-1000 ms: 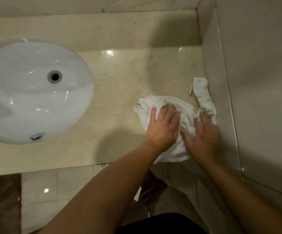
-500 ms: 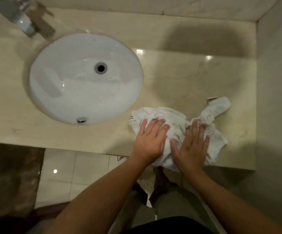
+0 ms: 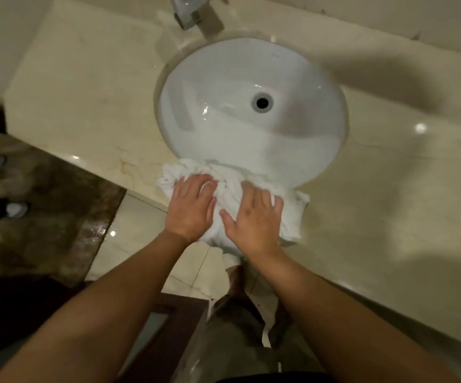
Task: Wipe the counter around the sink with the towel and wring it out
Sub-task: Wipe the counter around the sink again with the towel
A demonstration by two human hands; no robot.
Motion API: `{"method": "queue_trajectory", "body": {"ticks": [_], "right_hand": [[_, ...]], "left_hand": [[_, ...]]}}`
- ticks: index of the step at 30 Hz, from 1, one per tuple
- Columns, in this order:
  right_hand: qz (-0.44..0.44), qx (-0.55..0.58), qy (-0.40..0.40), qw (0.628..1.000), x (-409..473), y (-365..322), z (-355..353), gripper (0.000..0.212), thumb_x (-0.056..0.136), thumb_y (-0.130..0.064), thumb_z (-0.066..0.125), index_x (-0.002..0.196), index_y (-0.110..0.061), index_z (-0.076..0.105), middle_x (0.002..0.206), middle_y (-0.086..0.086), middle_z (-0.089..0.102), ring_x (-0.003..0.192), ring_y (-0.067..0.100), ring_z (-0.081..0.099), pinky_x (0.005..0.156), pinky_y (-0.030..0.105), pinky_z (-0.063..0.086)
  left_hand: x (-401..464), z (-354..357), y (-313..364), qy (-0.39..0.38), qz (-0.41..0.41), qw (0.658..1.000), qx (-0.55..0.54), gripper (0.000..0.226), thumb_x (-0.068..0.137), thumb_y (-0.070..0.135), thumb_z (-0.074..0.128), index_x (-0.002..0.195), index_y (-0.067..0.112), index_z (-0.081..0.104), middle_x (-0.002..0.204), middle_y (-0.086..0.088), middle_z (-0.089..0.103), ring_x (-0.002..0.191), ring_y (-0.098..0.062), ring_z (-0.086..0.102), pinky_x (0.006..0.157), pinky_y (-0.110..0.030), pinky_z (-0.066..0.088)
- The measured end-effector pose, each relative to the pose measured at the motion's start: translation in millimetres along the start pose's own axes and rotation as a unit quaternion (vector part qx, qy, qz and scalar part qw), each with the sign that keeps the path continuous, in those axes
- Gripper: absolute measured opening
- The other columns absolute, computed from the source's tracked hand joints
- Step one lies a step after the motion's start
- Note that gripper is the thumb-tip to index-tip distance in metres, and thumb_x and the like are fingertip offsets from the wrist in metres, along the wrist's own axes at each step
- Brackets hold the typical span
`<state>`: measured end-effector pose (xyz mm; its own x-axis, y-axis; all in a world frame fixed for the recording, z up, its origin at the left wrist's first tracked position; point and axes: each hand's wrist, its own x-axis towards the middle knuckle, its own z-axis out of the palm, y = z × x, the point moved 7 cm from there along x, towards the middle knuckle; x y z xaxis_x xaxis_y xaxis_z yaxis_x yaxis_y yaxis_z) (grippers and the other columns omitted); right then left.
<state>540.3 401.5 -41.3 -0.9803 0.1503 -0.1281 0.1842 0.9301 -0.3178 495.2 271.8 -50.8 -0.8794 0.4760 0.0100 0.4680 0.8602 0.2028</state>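
left hand (image 3: 192,207) + right hand (image 3: 254,218) flat, fingers (image 3: 196,183) spread, pressing towel (image 3: 292,217) on bench (image 3: 389,203) front strip | risk: towel overhangs edge, could slide off or into sink (image 3: 223,92)

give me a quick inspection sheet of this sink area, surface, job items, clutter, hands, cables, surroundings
surface: beige marble counter, glossy, with light reflections; no puddles can be made out.
job's things: white towel bunched on the front strip of counter, its far edge over the rim of the white sink; sink basin holds nothing but its drain.
clutter: nothing seen.
hands: left hand and right hand lie side by side, fingers fairly straight, pressing the towel flat; no curled grip on it.
cables: nothing seen.
surroundings: metal faucet behind the sink; tiled floor below the counter edge; another person's shoes at far left.
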Motion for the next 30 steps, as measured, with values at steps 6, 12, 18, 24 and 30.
{"method": "queue_trajectory", "body": {"ticks": [6,12,18,24,30], "right_hand": [[-0.054,-0.056,-0.004,0.997,-11,-4,-7,0.061,0.077,-0.051,0.073,0.118,-0.007,0.062,0.087,0.014,0.065,0.074,0.029,0.060,0.066,0.038,0.047],[-0.104,-0.079,0.020,0.991,-14,-16,7,0.061,0.088,-0.055,0.042,0.115,-0.005,0.064,0.090,0.016,0.064,0.078,0.032,0.060,0.068,0.040,0.048],[-0.116,-0.054,0.060,0.990,28,-82,28,0.060,0.090,-0.051,0.040,0.119,-0.002,0.058,0.093,0.021,0.066,0.080,0.036,0.063,0.069,0.044,0.051],[-0.144,-0.068,0.095,0.983,89,-175,55,0.052,0.092,-0.043,0.040,0.123,-0.006,0.061,0.098,0.019,0.066,0.080,0.035,0.062,0.073,0.041,0.049],[-0.173,-0.088,0.113,0.975,129,-209,65,0.051,0.090,-0.046,0.055,0.125,-0.010,0.057,0.093,0.013,0.064,0.080,0.032,0.060,0.071,0.040,0.045]], "left_hand": [[-2,-3,-3,0.002,-0.011,0.999,-0.034,0.032,0.091,0.027,0.042,0.118,0.014,0.053,0.122,-0.013,0.058,0.115,-0.034,0.053,0.105,-0.050,0.035],[8,0,-25,-0.036,0.089,0.995,-0.022,0.038,0.092,0.037,0.041,0.119,0.019,0.059,0.125,-0.009,0.059,0.119,-0.027,0.048,0.107,-0.049,0.029],[28,-13,-107,-0.043,0.071,0.996,-0.035,0.041,0.091,0.038,0.042,0.123,0.019,0.060,0.132,-0.010,0.057,0.124,-0.027,0.045,0.112,-0.046,0.023],[33,-35,-214,0.028,-0.017,0.999,-0.034,0.040,0.091,0.036,0.041,0.121,0.020,0.060,0.129,-0.012,0.058,0.119,-0.029,0.047,0.109,-0.046,0.025],[50,-43,-256,0.013,-0.074,0.997,-0.014,0.044,0.091,0.036,0.038,0.124,0.017,0.061,0.131,-0.011,0.057,0.123,-0.029,0.046,0.110,-0.044,0.021]]}}
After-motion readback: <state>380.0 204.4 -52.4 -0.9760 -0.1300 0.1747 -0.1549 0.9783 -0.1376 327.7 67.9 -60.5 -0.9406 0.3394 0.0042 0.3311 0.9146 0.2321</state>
